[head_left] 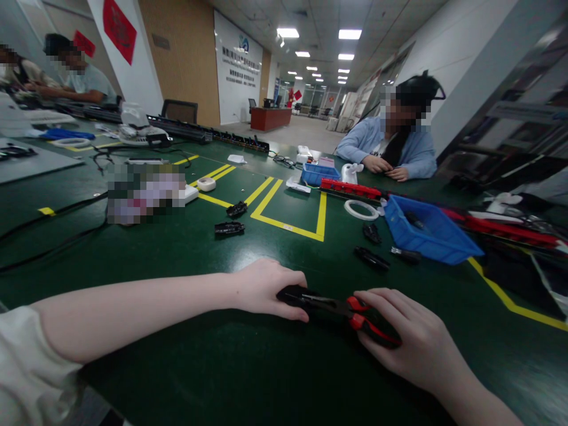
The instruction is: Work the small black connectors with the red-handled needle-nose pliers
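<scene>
Low over the near part of the table, my left hand [266, 287] grips a small black plastic part [293, 294] between thumb and fingers. My right hand [410, 340] is closed around the red-and-black handles of long-nose pliers [357, 312]. The pliers' jaws point left and meet the black part's right end; whether they bite on it I cannot tell. Beyond my left hand lie two similar black parts, one nearer [229, 229] and one farther [236, 209]. More black pieces [371, 258] rest on the table past my right hand.
A blue bin [426, 231] stands at right, with a white ring [361, 209] beside it and a red strip [350, 189] behind. A smaller blue bin [320, 173] is farther back. Yellow tape [288, 227] marks the green table. A person [394, 136] sits opposite; others sit far left.
</scene>
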`<state>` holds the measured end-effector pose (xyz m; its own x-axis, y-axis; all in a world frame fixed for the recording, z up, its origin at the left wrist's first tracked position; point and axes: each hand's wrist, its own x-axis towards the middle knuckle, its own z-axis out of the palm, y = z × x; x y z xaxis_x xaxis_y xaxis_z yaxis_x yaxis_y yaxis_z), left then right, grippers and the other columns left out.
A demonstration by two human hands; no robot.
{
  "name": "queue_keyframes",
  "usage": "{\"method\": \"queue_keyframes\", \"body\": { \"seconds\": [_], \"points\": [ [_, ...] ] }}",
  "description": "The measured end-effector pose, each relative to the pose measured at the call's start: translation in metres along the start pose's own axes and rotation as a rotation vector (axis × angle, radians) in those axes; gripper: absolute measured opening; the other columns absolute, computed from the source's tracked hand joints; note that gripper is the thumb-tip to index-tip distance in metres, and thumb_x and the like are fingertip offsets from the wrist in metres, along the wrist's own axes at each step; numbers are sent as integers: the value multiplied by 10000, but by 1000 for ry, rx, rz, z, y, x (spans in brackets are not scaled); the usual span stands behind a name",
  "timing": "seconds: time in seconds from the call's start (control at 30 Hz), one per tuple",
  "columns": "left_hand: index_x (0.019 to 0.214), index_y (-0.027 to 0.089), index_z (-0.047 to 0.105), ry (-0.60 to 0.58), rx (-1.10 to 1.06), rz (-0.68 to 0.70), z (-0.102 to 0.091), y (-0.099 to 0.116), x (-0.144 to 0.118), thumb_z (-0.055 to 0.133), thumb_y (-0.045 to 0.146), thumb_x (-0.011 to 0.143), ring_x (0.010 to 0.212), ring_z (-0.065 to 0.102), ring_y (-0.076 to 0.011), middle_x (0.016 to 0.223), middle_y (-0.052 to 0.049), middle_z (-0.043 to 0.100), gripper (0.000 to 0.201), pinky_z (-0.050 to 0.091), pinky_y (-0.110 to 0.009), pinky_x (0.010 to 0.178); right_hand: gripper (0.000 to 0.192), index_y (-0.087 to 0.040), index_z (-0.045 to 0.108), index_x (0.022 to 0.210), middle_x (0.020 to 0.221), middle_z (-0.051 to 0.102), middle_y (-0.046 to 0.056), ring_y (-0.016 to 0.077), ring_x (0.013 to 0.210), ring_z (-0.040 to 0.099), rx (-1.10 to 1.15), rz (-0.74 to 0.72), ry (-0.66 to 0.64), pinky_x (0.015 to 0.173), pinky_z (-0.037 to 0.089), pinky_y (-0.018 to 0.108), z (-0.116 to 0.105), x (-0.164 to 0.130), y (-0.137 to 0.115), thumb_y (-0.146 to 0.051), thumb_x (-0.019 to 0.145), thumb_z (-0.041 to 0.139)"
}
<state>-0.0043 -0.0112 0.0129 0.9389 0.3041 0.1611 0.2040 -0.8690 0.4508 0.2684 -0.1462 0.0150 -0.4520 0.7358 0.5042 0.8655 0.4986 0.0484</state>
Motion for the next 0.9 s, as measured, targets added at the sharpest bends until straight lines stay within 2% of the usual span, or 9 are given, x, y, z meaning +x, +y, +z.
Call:
{"method": "queue_keyframes", "body": {
  "seconds": [0.2, 0.5, 0.9],
  "points": [
    [1050, 215, 621, 13, -1, -19, 0, 1, 0, 640, 606, 874, 648, 609, -158, 752, 15, 647, 429, 352, -225, 555, 369, -183, 607, 1174, 1038, 707, 104, 234, 869, 701, 38, 35, -16, 725, 607, 352, 0, 0, -1, -240, 811, 638],
    [1006, 206, 609, 5, 61, 13, 0, 1, 0, 588, 617, 902, 592, 575, -153, 711, 25, 633, 425, 351, -246, 565, 358, -186, 580, 1171, 1023, 698, 106, 220, 848, 705, 44, 32, -48, 703, 613, 340, 0, 3, -2, -249, 820, 605],
    [1010, 210, 595, -2, 60, 53, 3, -3, 0, 606, 610, 900, 618, 584, -141, 800, 25, 667, 415, 390, -261, 631, 363, -184, 584, 1167, 1019, 697, 100, 215, 838, 702, 45, 27, -54, 695, 608, 337, 0, 1, -3, -248, 812, 618]
  ]
}}
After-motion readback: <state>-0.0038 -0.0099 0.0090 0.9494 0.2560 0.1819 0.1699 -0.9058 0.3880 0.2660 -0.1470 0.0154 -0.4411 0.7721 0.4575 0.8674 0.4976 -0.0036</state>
